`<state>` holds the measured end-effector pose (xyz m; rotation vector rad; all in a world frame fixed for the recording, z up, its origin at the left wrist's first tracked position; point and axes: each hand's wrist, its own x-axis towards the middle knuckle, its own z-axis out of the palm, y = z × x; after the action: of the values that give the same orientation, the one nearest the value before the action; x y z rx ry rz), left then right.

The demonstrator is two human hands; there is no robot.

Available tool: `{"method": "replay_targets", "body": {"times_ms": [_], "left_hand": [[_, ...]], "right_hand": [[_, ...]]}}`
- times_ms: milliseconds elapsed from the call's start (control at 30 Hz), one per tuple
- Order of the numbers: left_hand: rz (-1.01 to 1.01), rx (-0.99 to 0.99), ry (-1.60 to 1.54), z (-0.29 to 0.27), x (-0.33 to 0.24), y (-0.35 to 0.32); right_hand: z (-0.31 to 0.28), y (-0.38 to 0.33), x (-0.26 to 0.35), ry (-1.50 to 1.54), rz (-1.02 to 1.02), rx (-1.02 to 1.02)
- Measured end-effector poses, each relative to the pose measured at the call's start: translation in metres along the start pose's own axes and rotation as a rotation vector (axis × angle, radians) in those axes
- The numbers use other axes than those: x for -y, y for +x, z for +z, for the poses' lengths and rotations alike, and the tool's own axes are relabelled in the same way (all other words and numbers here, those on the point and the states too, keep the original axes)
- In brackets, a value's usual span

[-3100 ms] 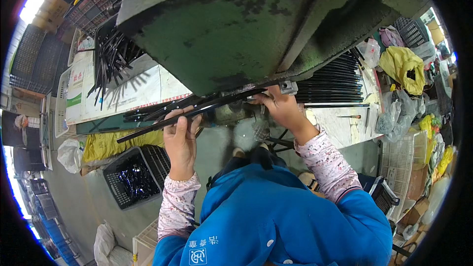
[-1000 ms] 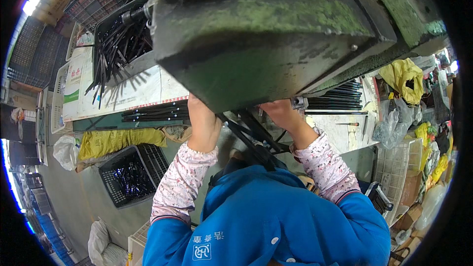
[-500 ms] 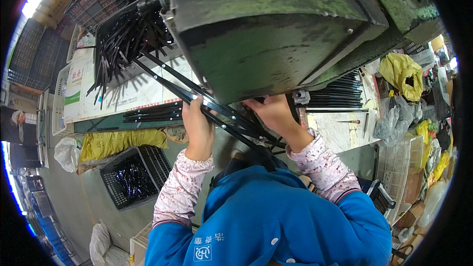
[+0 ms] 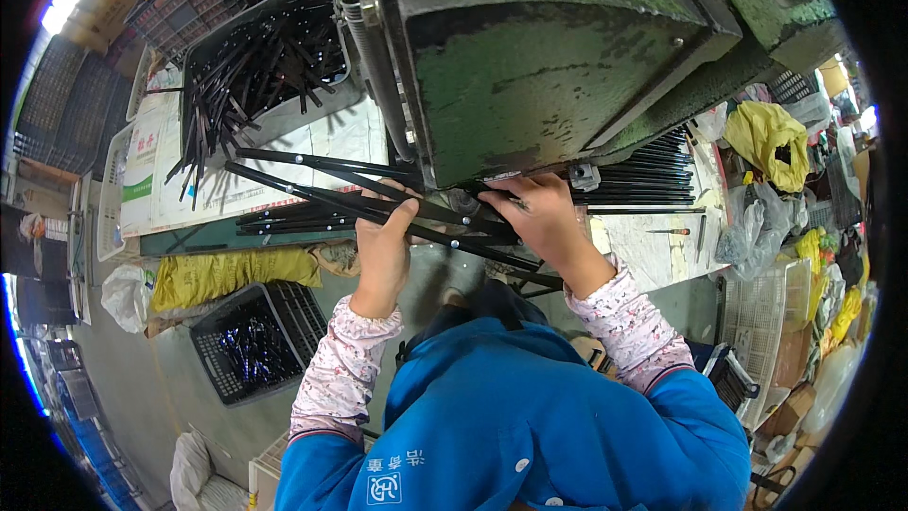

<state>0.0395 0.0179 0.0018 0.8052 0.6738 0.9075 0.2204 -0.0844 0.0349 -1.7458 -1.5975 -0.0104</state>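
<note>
Several long black flat bars, joined by silver rivets into a crossing linkage (image 4: 331, 201), stretch across my front below the green machine head (image 4: 539, 85). My left hand (image 4: 383, 251) is closed around the bars near their middle, thumb on top. Farther right, my right hand (image 4: 547, 222) pinches the linkage close under the machine's lower edge. The exact point of its grip is partly hidden by the fingers and the machine. The left ends of the bars fan slightly apart over the bench, while their right ends slant down toward my lap.
A grey bin (image 4: 352, 99) heaped with loose black bars stands at the far left. More riveted bars (image 4: 293, 220) lie at the bench's front edge. Black rods (image 4: 643, 180) are stacked right, beside a thin tool (image 4: 670, 231). A black crate (image 4: 251, 345) sits on the floor.
The linkage has swung to a flatter angle, its left ends coming down and leftward. My right hand has shifted slightly right and down. The machine head appears farther right, uncovering more of the bin.
</note>
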Motion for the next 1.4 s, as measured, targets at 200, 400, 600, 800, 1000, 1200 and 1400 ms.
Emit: {"method": "replay_targets", "body": {"times_ms": [200,400,600,800,1000,1200,1400], "left_hand": [[-0.330,-0.065,-0.175,0.001,-0.004,0.020],[-0.161,-0.123,-0.078,0.017,0.000,0.013],[-0.155,-0.266,0.018,0.026,0.014,0.014],[-0.064,-0.259,0.034,0.006,0.022,0.015],[0.100,-0.662,0.115,-0.122,0.050,0.037],[-0.115,-0.578,-0.029,-0.227,0.042,0.095],[-0.172,-0.167,1.052,-0.230,-0.033,0.154]], "right_hand": [[0.002,0.003,-0.004,-0.055,0.021,0.177],[0.007,0.018,-0.102,0.223,0.601,0.523],[0.092,-0.021,-0.155,-0.847,-0.240,0.515],[0.111,-0.011,-0.148,-0.454,0.276,0.662],[0.103,-0.001,-0.136,-0.440,0.491,0.742],[0.116,0.001,-0.160,-0.332,0.466,0.533],[0.125,-0.002,-0.192,-0.255,0.449,0.316]]}}
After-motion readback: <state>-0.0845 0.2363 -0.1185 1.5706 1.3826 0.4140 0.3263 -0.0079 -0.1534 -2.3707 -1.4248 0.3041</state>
